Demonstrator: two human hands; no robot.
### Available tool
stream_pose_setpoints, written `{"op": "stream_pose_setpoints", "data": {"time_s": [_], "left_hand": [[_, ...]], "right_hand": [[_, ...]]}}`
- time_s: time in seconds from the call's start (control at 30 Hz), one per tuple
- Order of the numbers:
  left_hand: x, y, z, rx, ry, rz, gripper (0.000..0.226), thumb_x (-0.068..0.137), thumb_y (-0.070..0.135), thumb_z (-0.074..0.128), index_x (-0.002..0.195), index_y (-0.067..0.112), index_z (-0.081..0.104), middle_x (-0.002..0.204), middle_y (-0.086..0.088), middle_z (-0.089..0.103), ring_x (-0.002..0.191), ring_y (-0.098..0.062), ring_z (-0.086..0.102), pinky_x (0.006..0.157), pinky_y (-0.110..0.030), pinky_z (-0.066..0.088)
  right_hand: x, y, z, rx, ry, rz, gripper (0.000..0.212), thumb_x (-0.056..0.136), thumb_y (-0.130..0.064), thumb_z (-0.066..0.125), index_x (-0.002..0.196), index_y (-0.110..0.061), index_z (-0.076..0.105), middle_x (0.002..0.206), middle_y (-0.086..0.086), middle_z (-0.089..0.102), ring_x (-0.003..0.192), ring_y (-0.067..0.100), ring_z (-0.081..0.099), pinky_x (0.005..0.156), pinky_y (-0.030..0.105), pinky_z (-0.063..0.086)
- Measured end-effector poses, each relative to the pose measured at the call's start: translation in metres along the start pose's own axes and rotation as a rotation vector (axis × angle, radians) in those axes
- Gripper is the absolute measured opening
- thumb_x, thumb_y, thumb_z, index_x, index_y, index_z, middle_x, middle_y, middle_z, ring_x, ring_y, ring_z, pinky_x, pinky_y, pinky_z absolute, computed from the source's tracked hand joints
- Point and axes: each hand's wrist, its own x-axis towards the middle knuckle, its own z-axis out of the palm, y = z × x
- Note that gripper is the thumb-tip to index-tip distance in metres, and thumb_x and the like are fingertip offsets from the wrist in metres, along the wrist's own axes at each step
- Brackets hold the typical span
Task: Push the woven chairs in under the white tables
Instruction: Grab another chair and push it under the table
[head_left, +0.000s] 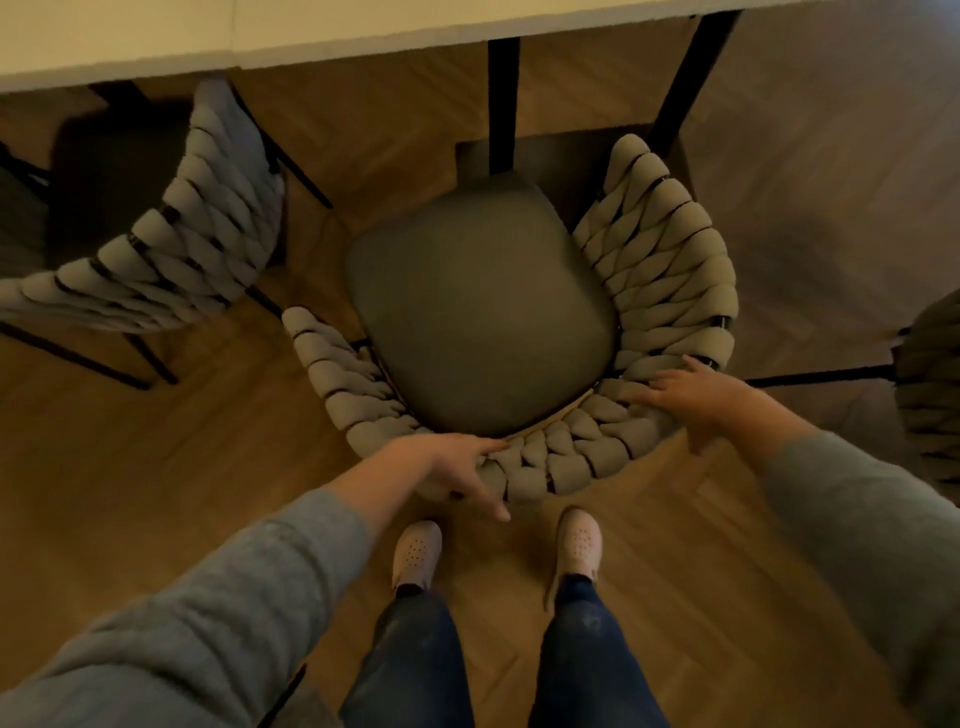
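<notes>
The grey rope-woven chair with a dark padded seat (483, 312) stands on the herringbone wooden floor (831, 182), mostly out from under the white desk (208, 36), its seat front at a black desk leg (503, 104). Both hands rest on its curved backrest rim. The left hand (457, 470) has nearly straight fingers, and the right hand (696, 397) lies spread flat. A second woven chair (171, 249) stands angled to the left.

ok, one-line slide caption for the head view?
Left hand and right hand rest on the backrest of the grey woven chair, its dark seat cushion wholly visible before the white table.
</notes>
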Motion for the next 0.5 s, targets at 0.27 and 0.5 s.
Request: {"op": "stream_pose_setpoints", "data": {"time_s": [0.27,0.5], "left_hand": [[0.016,0.058,0.063,0.268,0.552,-0.166,0.060,0.087,0.045,0.061,0.141,0.029,0.042,0.127,-0.003,0.058,0.111,-0.026,0.057,0.091,-0.040,0.051],[-0.003,0.050,0.090,0.331,0.517,-0.131,0.049,0.089,0.036,0.059,0.135,0.033,0.044,0.116,-0.003,0.061,0.104,-0.025,0.058,0.087,-0.040,0.052]], "right_hand": [[0.013,0.008,0.032,-0.026,0.329,-0.021,0.049,0.096,-0.021,0.049,0.142,-0.029,0.034,0.125,0.002,0.059,0.117,0.022,0.053,0.098,0.039,0.035],[-0.011,-0.029,0.064,0.117,0.323,0.001,0.045,0.094,-0.023,0.050,0.136,-0.031,0.041,0.124,0.000,0.059,0.117,0.023,0.052,0.101,0.041,0.032]]}}
